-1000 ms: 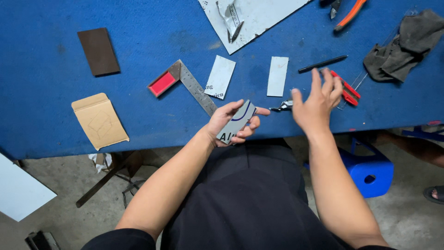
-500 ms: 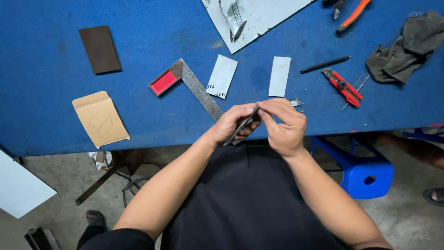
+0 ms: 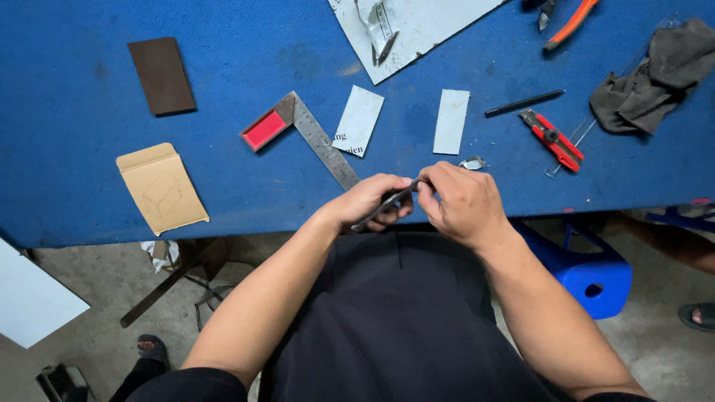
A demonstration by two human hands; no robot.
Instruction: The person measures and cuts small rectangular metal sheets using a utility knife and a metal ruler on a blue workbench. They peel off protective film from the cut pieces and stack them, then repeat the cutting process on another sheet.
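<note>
Head view, looking straight down at my two hands meeting just off the near edge of the blue worktop (image 3: pixel 89 201). My left hand (image 3: pixel 369 199) is closed on a thin grey plate (image 3: pixel 383 208), seen nearly edge-on and slanting from lower left up to the right — my fingers curl round it from the far side, the thumb below. My right hand (image 3: pixel 463 201) is closed too, its fingertips pinching at the upper end of that same plate, so both grips meet there and the hands touch; whether the right holds anything besides, I cannot tell. The plate hangs in front of my black shirt, level with the worktop's edge, not lying on it. Just beyond my right knuckles lies a small curled bit of shiny scrap (image 3: pixel 472 162). Further in lie two pale rectangular pieces, one tilted with dark print at its corner (image 3: pixel 358 120), one plain and upright (image 3: pixel 451 121). Left of them sits a metal try square with a red stock (image 3: pixel 298 130), its blade pointing toward my left hand. A tan cardboard sleeve (image 3: pixel 161 187) lies near the edge at the left, a dark brown slab (image 3: pixel 161 76) beyond it. To the right are a black pencil (image 3: pixel 524 103), a red utility knife (image 3: pixel 552 139), a grey rag (image 3: pixel 654 74) — and orange-handled pliers (image 3: pixel 570 22) at the top edge. A large pale sheet (image 3: pixel 424 26) fills the far middle. A blue plastic stool (image 3: pixel 585 260) stands under the worktop at my right.
</note>
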